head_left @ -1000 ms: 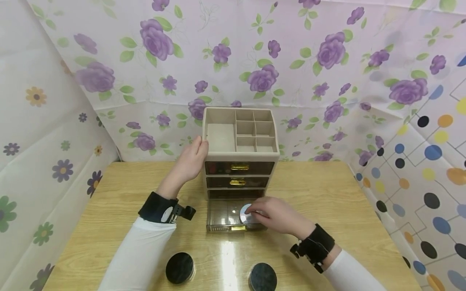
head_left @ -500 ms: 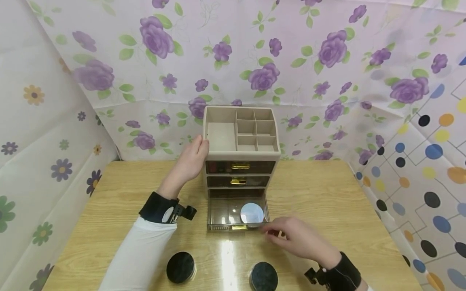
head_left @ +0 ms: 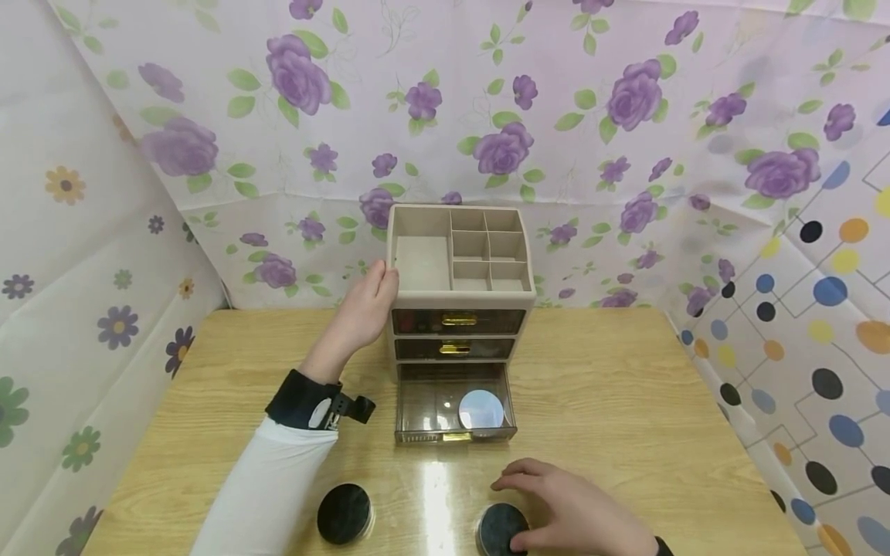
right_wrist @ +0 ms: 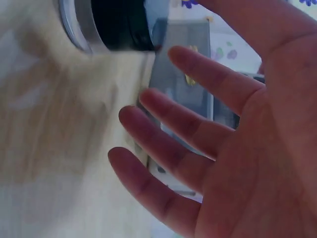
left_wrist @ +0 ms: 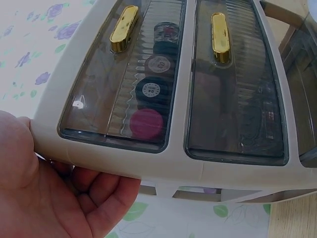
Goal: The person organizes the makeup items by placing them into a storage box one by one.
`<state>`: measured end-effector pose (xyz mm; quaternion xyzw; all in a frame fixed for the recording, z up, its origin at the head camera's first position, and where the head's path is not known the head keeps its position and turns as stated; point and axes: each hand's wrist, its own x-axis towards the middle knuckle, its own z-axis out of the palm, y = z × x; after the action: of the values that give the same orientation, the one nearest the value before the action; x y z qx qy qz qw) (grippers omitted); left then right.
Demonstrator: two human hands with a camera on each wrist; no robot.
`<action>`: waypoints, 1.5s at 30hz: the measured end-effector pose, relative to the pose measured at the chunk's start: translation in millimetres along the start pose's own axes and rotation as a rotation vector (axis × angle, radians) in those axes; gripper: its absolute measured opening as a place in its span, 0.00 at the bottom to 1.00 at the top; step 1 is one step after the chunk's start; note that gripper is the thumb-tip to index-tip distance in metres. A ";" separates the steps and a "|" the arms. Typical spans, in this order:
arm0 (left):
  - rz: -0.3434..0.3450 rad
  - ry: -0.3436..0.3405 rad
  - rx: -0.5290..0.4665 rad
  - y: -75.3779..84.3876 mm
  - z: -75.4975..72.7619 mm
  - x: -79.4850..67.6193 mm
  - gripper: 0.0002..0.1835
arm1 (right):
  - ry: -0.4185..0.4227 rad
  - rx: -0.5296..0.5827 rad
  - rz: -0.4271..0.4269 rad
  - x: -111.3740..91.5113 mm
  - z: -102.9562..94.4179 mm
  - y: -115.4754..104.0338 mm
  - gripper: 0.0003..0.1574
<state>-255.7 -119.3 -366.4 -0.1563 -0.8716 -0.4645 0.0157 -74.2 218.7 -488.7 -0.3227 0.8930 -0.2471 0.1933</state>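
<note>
In the head view, a beige drawer organizer (head_left: 461, 296) stands on the table, its bottom drawer (head_left: 424, 401) pulled out. My left hand (head_left: 361, 309) grips the organizer's left side near the top; the left wrist view shows its fingers (left_wrist: 106, 198) bent against the side wall. A round, pale, shiny-topped object (head_left: 481, 409) lies in the drawer's right part. At the front, my right hand (head_left: 570, 506) is spread beside a round jar with a black lid (head_left: 499, 528), its thumb over the lid's edge. The right wrist view has the jar (right_wrist: 119, 25) beyond the parted fingers.
A second black-lidded round jar (head_left: 344, 513) stands at the front left on the wooden table (head_left: 598, 386). The upper drawer (left_wrist: 124, 74) is shut, with several small round items inside. Patterned cloth (head_left: 445, 100) hangs behind and at both sides.
My right hand let go of the round object in the drawer and moved back toward the person, to the front right jar. The left hand stays on the organizer.
</note>
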 end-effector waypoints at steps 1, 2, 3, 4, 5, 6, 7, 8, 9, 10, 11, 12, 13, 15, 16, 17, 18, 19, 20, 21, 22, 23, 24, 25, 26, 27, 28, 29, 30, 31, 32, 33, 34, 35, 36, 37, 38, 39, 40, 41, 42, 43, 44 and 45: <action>0.001 0.001 -0.002 0.0 0.0 0.1 0.20 | -0.014 0.008 0.003 -0.1 2.3 -0.8 0.38; 0.002 0.005 0.000 0.1 -0.1 0.2 0.19 | -0.028 0.021 0.002 0.3 4.3 -1.9 0.40; 0.004 0.007 0.002 0.3 -0.3 0.4 0.19 | -0.037 0.032 0.001 1.1 6.0 -3.1 0.41; 0.006 0.008 0.002 0.5 -0.5 0.7 0.19 | -0.041 0.042 -0.004 2.2 7.6 -4.0 0.43; 0.007 0.008 0.002 0.7 -0.7 1.0 0.19 | -0.039 0.050 -0.015 3.3 8.7 -5.0 0.44; 0.010 0.009 0.003 0.9 -0.9 1.3 0.19 | -0.036 0.056 -0.023 4.4 9.9 -6.1 0.45; 0.012 0.010 0.001 1.1 -1.1 1.6 0.19 | -0.032 0.054 -0.034 5.4 10.8 -7.1 0.46; 0.014 0.012 0.002 1.4 -1.3 2.0 0.19 | -0.030 0.052 -0.042 6.3 11.7 -8.2 0.47; 0.015 0.012 -0.001 1.5 -1.4 2.2 0.20 | -0.029 0.050 -0.054 6.8 12.2 -8.9 0.47; 0.016 0.011 -0.004 1.5 -1.5 2.4 0.20 | -0.029 0.047 -0.064 7.2 12.8 -9.4 0.48; 0.017 0.012 -0.005 1.5 -1.5 2.5 0.20 | -0.032 0.045 -0.076 7.3 13.2 -9.9 0.47; 0.018 0.013 -0.005 1.5 -1.5 2.6 0.20 | -0.034 0.041 -0.085 7.3 14.1 -10.5 0.46; 0.019 0.014 -0.007 1.3 -1.6 2.7 0.20 | -0.031 0.033 -0.102 7.4 14.6 -10.6 0.46; 0.019 0.014 -0.005 0.9 -1.6 2.6 0.20 | -0.026 0.026 -0.127 7.3 16.1 -10.5 0.45; 0.020 0.013 -0.004 0.7 -1.6 2.6 0.21 | -0.020 0.022 -0.134 7.3 17.0 -10.6 0.44; 0.019 0.013 -0.004 0.7 -1.6 2.4 0.21 | -0.013 0.018 -0.141 7.2 17.7 -10.7 0.44; 0.017 0.011 -0.005 0.6 -1.7 2.2 0.21 | -0.004 0.011 -0.147 7.2 18.5 -10.7 0.44; 0.015 0.012 -0.006 0.5 -1.7 2.0 0.21 | 0.004 0.005 -0.150 7.1 19.1 -10.6 0.44; 0.012 0.011 -0.007 0.6 -1.7 1.8 0.21 | 0.008 0.002 -0.149 7.0 19.7 -10.7 0.44; 0.010 0.011 -0.009 0.6 -1.7 1.5 0.21 | 0.011 0.000 -0.146 6.9 20.1 -10.7 0.44; 0.008 0.009 -0.011 0.8 -1.7 1.2 0.21 | 0.012 0.000 -0.141 6.7 20.6 -10.5 0.43; 0.005 0.009 -0.011 1.0 -1.7 1.0 0.21 | 0.010 0.000 -0.136 6.5 20.9 -10.4 0.43; 0.002 0.008 -0.012 1.0 -1.7 0.7 0.21 | 0.007 0.001 -0.130 6.4 21.2 -10.2 0.43; 0.001 0.007 -0.012 1.3 -1.5 0.4 0.20 | 0.002 0.005 -0.123 6.4 21.4 -9.8 0.42; 0.001 0.005 -0.013 1.5 -1.4 0.3 0.20 | -0.004 0.010 -0.117 6.4 21.7 -9.3 0.42; 0.001 0.004 -0.014 1.6 -1.2 0.3 0.20 | -0.007 0.013 -0.112 6.4 21.9 -9.0 0.42; 0.001 0.003 -0.014 1.6 -1.0 0.3 0.21 | -0.010 0.016 -0.108 6.4 22.1 -8.6 0.42; 0.003 0.005 -0.013 1.6 -0.9 0.4 0.21 | -0.011 0.019 -0.107 6.4 22.2 -8.3 0.42; 0.005 0.006 -0.013 1.7 -0.9 0.5 0.21 | -0.011 0.022 -0.107 6.4 22.3 -8.1 0.42; 0.007 0.007 -0.014 1.7 -0.7 0.6 0.21 | -0.009 0.023 -0.108 6.5 22.4 -8.0 0.42; 0.010 0.010 -0.013 1.6 -0.5 0.9 0.21 | -0.008 0.024 -0.107 6.5 22.4 -8.0 0.42; 0.012 0.012 -0.011 1.4 -0.4 1.2 0.20 | -0.007 0.024 -0.107 6.5 22.5 -8.0 0.42; 0.013 0.013 -0.009 1.4 -0.3 1.3 0.20 | -0.005 0.024 -0.106 6.4 22.5 -7.8 0.42; 0.013 0.013 -0.010 1.6 -0.1 1.4 0.20 | -0.004 0.024 -0.105 6.4 22.6 -7.7 0.41; 0.013 0.012 -0.009 1.7 0.1 1.5 0.20 | -0.006 0.026 -0.102 6.4 22.7 -7.5 0.41; 0.012 0.012 -0.007 1.7 0.4 1.5 0.20 | -0.007 0.027 -0.099 6.4 22.9 -7.1 0.41; 0.011 0.010 -0.005 1.9 0.5 1.4 0.20 | -0.008 0.030 -0.096 6.4 22.9 -6.7 0.41; 0.009 0.008 -0.005 2.1 0.6 1.3 0.20 | -0.009 0.030 -0.095 6.4 23.0 -6.4 0.41; 0.008 0.006 -0.006 2.2 0.7 1.1 0.20 | -0.011 0.032 -0.094 6.3 22.9 -6.1 0.41; 0.007 0.004 -0.007 2.2 0.7 0.7 0.20 | -0.013 0.034 -0.093 6.3 22.9 -6.0 0.41; 0.005 0.002 -0.008 2.1 0.8 0.4 0.20 | -0.015 0.037 -0.091 6.3 22.7 -5.9 0.41; 0.003 0.000 -0.011 1.8 0.7 0.0 0.21 | -0.018 0.041 -0.089 6.3 22.5 -5.9 0.41; 0.000 -0.004 -0.015 1.6 0.6 -0.4 0.21 | -0.021 0.045 -0.086 6.3 22.3 -5.9 0.41; -0.001 -0.005 -0.017 1.3 0.5 -0.7 0.21 | -0.024 0.051 -0.081 6.3 22.0 -5.9 0.41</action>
<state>-254.6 -118.4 -365.8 -0.1570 -0.8677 -0.4715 0.0119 -64.8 203.4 -504.1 -0.3567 0.8702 -0.2733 0.2019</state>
